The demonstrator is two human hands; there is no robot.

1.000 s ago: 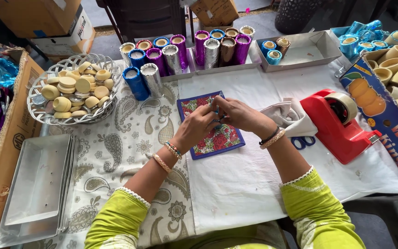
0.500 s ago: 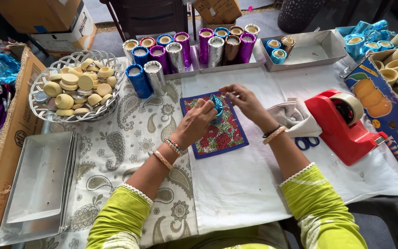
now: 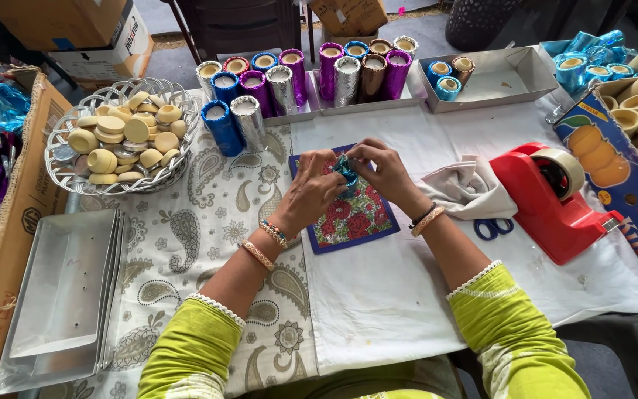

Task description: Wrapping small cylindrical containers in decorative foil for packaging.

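Paisley-clothed table holds a wire basket (image 3: 60,174) of clay cups while both hands (image 3: 348,181) pinch a blue foil-wrapped piece (image 3: 346,171).

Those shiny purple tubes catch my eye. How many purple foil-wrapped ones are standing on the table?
4, all upright in the back trays: one beside the blue tubes, one right of it, one in the next tray, one at that tray's right end. None seems hidden.
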